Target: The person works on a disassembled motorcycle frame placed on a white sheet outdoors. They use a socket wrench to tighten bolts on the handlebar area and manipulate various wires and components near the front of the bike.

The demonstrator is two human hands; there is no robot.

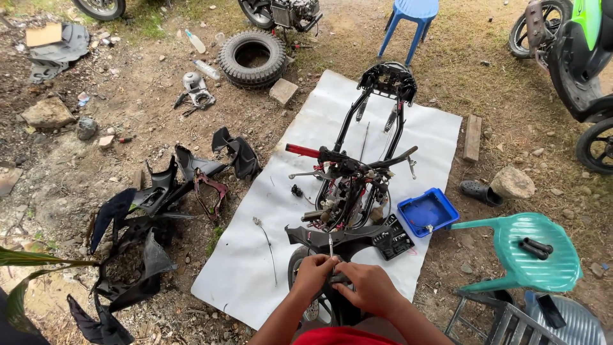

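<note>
A stripped black motorbike frame (373,121) lies on a white sheet (306,128), its handlebar with a red grip (303,151) across the middle. At the near end sits the front wheel (300,265) under a black fender piece (345,241). My left hand (313,275) and my right hand (367,287) are together just over the wheel, fingers closed around a small dark part (338,278) between them. A thin metal shaft (331,245) stands up just above my left hand.
A blue tray (426,211) lies right of the frame. A teal plastic stool (533,252) lies tipped at the right with black grips on it. Black body panels (153,211) pile up on the left. A tyre (253,59), a blue stool (412,19), rocks and parked bikes ring the dirt.
</note>
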